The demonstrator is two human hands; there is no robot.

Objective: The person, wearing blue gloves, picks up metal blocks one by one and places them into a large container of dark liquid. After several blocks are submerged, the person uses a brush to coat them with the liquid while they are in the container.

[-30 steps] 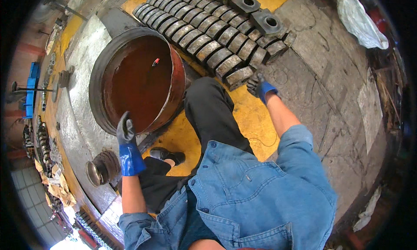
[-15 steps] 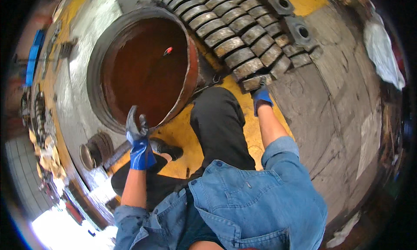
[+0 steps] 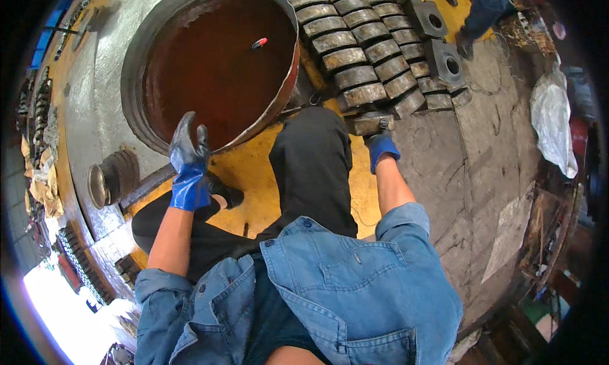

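My left hand (image 3: 188, 152), in a blue and dark-grey coated glove, hovers at the near rim of a wide round metal tub (image 3: 293, 79). Its thumb and fingers are apart, with nothing between them. Reddish-brown liquid fills much of the tub, and a small red and black object (image 3: 259, 43) shows on it. Over at the near end of the rows of curved metal blocks (image 3: 355, 77), my right hand (image 3: 383, 143), gloved alike, grips one worn metal block (image 3: 363, 124). A narrow gap shows between that block and its row; the fingertips are partly hidden.
Square metal blocks with round holes (image 3: 446, 65) line the right side of the rows. Beyond them, another person's dark-clothed leg (image 3: 485, 13) is visible. A short ribbed cylinder (image 3: 114, 176) lies left of my left hand. White plastic sheeting (image 3: 552, 120) hangs at far right.
The view has shifted, bringing another person's leg into sight at the top right. The block in my right hand has come slightly away from its row. My left hand stays open.
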